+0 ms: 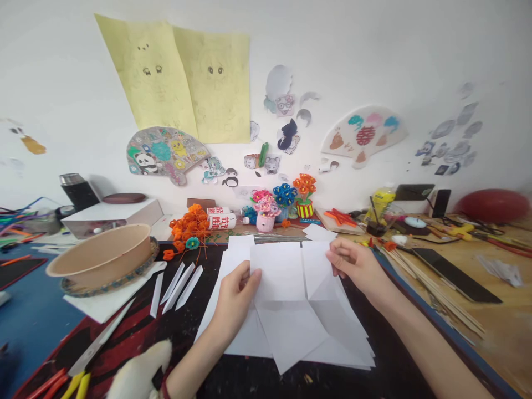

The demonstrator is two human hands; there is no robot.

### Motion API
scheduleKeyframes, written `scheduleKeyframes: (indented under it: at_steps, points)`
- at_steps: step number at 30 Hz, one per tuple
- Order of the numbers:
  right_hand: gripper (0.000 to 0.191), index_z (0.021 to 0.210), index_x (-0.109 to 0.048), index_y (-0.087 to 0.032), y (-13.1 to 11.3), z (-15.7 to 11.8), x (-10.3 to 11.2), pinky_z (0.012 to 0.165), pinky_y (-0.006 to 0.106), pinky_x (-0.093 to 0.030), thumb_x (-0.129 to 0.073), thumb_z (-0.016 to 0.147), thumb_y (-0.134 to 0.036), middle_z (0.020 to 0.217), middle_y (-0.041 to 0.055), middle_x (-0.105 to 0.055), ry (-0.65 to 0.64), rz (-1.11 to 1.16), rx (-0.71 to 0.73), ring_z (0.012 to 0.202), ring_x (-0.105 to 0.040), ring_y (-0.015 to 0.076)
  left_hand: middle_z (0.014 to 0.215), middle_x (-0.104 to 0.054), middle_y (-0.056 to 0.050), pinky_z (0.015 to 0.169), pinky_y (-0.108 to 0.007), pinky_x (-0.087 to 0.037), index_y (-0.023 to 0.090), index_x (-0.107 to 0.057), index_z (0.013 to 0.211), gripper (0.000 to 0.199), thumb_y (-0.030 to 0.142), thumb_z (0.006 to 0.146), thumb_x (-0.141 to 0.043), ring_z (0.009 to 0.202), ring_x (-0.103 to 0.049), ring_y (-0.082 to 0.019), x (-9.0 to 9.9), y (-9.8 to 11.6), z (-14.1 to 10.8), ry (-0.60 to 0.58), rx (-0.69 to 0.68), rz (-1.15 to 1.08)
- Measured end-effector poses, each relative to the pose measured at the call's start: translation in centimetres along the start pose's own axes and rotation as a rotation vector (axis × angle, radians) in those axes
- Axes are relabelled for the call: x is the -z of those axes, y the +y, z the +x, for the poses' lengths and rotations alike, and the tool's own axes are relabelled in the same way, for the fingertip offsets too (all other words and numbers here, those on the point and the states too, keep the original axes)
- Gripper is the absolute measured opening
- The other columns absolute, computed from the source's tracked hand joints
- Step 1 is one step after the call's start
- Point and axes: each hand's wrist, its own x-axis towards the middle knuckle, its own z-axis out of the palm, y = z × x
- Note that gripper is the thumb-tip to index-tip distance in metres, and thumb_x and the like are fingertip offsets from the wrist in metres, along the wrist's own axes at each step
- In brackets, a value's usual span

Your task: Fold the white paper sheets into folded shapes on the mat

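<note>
Between my hands is a white sheet of paper (277, 272), creased across and down, with a pointed lower part tilting toward me. My left hand (233, 299) pinches its left edge between thumb and fingers. At the upper right edge, my right hand (358, 270) is closed on the same paper. Beneath it lies a loose stack of white sheets (347, 346) on the dark mat (170, 343). Several narrow folded paper strips (179, 289) rest to the left of the stack. The fingertips behind the paper are hidden.
Scissors (97, 343) with red and yellow handles lie at the lower left, near a white plush object (143, 370). A round beige container (100, 252) stands beyond. Orange craft flowers (192, 227) and flower pots (268, 221) line the back. Wooden sticks (436, 293) and a black phone-like slab (455, 274) lie right.
</note>
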Motion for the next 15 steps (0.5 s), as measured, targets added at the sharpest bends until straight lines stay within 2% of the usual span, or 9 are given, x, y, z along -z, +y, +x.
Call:
scheduleKeyframes:
  at_steps: [2,4,5,6,8,9,11,13,15]
  points:
    - [0.033,0.069,-0.049,-0.02,0.0,0.0,0.0,0.045,0.023,-0.033,-0.067,0.075,-0.047,0.05,-0.0051,-0.052,-0.003,0.008,-0.007,0.045,-0.047,0.0107,0.056,-0.036,0.005,0.05,-0.023,-0.032,0.019,-0.049,0.066,0.031,0.042,0.086,-0.046,0.052,-0.039,-0.012,0.1,-0.2,0.1,-0.003,0.002,0.061]
    - [0.033,0.068,-0.049,-0.02,0.0,0.0,-0.1,0.045,0.023,-0.033,-0.068,0.074,-0.047,0.05,-0.0053,-0.051,0.003,0.02,-0.016,0.045,-0.047,0.0106,0.061,-0.047,0.002,0.056,-0.027,-0.039,0.018,-0.055,0.072,0.022,0.035,0.084,-0.047,0.06,-0.048,-0.016,0.3,-0.5,0.2,0.036,0.013,0.221]
    - [0.033,0.068,-0.049,-0.02,-0.1,-0.1,-0.3,0.045,0.022,-0.033,-0.068,0.074,-0.047,0.05,-0.0054,-0.051,0.006,0.029,-0.019,0.045,-0.048,0.0106,0.07,-0.055,-0.002,0.063,-0.03,-0.042,0.018,-0.058,0.079,0.015,0.03,0.081,-0.05,0.07,-0.053,-0.02,0.3,-0.5,0.2,0.08,0.003,0.325]
    - [0.033,0.068,-0.048,-0.02,-0.1,-0.1,-0.6,0.045,0.022,-0.033,-0.068,0.074,-0.046,0.05,-0.0055,-0.051,0.002,0.04,-0.021,0.046,-0.048,0.0105,0.084,-0.061,-0.006,0.073,-0.035,-0.044,0.016,-0.061,0.089,0.016,0.025,0.077,-0.053,0.084,-0.056,-0.025,0.4,-0.6,0.2,0.139,-0.024,0.425]
    - [0.033,0.068,-0.048,-0.02,-0.3,-0.3,-1.4,0.045,0.022,-0.033,-0.067,0.076,-0.046,0.05,-0.0057,-0.05,-0.022,0.07,-0.017,0.045,-0.047,0.0103,0.113,-0.06,-0.013,0.09,-0.044,-0.039,0.015,-0.059,0.108,0.036,0.02,0.073,-0.056,0.107,-0.05,-0.032,0.3,-0.3,0.0,0.242,-0.119,0.553]
    - [0.033,0.068,-0.048,-0.02,-0.5,-0.4,-1.9,0.045,0.022,-0.034,-0.066,0.076,-0.046,0.05,-0.0059,-0.05,-0.041,0.087,-0.014,0.045,-0.047,0.0101,0.12,-0.058,-0.014,0.093,-0.046,-0.037,0.015,-0.057,0.113,0.039,0.021,0.074,-0.056,0.111,-0.048,-0.032,0.1,0.0,-0.1,0.252,-0.167,0.56]
    - [0.032,0.069,-0.047,-0.02,-0.7,-0.7,-3.0,0.045,0.022,-0.034,-0.065,0.077,-0.046,0.051,-0.0064,-0.049,-0.071,0.124,-0.011,0.045,-0.047,0.0098,0.112,-0.063,-0.01,0.088,-0.042,-0.041,0.018,-0.06,0.109,0.031,0.028,0.081,-0.053,0.102,-0.054,-0.028,-0.3,0.7,-0.5,0.14,-0.198,0.47]
    - [0.032,0.07,-0.046,-0.02,-0.9,-0.8,-4.0,0.045,0.022,-0.036,-0.063,0.079,-0.046,0.052,-0.0067,-0.049,-0.102,0.157,-0.001,0.045,-0.047,0.0096,0.097,-0.068,-0.007,0.074,-0.034,-0.045,0.02,-0.064,0.098,0.024,0.035,0.086,-0.049,0.084,-0.059,-0.022,-0.8,1.5,-0.9,-0.033,-0.121,0.31]
    - [0.031,0.071,-0.045,-0.021,-0.9,-0.9,-4.8,0.044,0.022,-0.035,-0.062,0.08,-0.045,0.052,-0.0072,-0.048,-0.13,0.186,0.007,0.044,-0.046,0.0094,0.083,-0.068,-0.004,0.067,-0.029,-0.045,0.019,-0.066,0.085,0.024,0.036,0.087,-0.049,0.073,-0.059,-0.019,-1.2,2.0,-1.2,-0.125,-0.061,0.182]
